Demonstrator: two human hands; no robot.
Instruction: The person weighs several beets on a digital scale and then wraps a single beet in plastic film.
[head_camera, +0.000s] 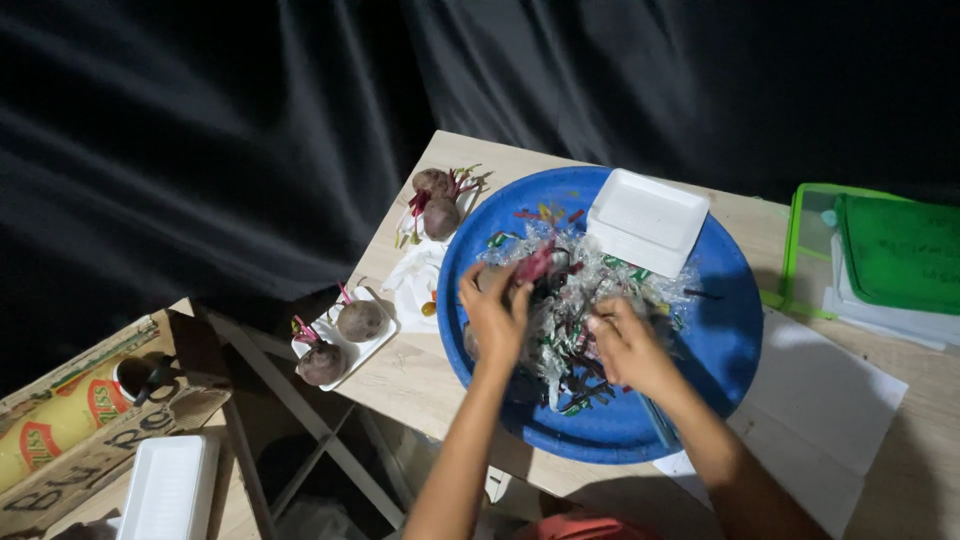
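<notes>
Left hand (497, 315) fingers closed on crumpled clear plastic wrap (570, 290), right hand (630, 345) fingers pinching same wrap, pile inside blue round tray (720, 340) on bench (420, 370), white foam tray (648, 220) on far rim, 2 beetroots (340, 340) left.

This looks like a makeshift produce-packing station set up for recording, not a proper kitchen or shop. Black cloth (250, 130) hangs in folds across the whole far side as a backdrop, and hard light falls only on a plain pale wooden table (420, 370). On the table sit a big round blue tray (720, 330) heaped with crumpled clear plastic wrap (570, 300), white foam trays (648, 220), and beetroots (360, 320) laid in pairs on such trays at the left edge. Near left, a cardboard box (70, 440) holds a roll of cling film (50, 425). At far right lie green folders (890, 250) and white paper sheets (820, 410).
</notes>
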